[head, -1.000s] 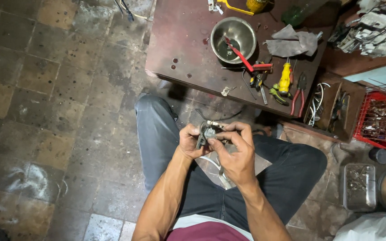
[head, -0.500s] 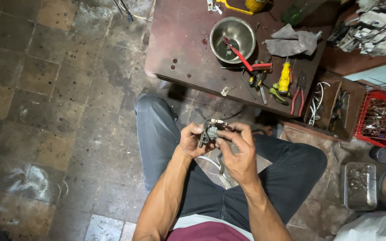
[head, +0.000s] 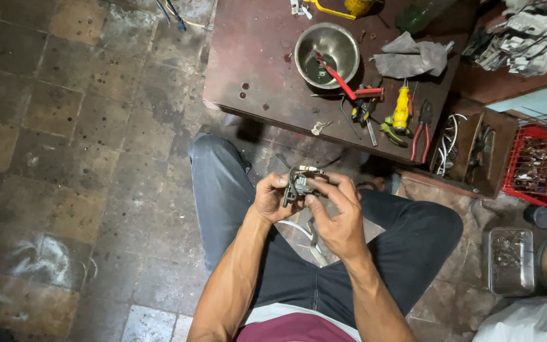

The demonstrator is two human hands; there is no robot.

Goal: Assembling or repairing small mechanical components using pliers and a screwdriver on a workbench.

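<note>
Both hands up over the lap, gripping one small metal part (head: 300,182) btwn them. Left hand (head: 272,199) wraps its left side, right hand (head: 337,212) pinches it from the right w/ thumb + fingers. Fingers cover most of it, so can't tell what it is tbh. Low table (head: 254,69) ahead has a steel bowl (head: 326,45), yellow screwdriver (head: 401,107), rag (head: 411,56). Red crate (head: 539,168) cut off at right edge.

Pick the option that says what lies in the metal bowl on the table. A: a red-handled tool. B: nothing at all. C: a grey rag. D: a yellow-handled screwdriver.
A: a red-handled tool rests with its tip inside the metal bowl, while the grey rag and the yellow-handled screwdriver lie outside it on the table.
</note>
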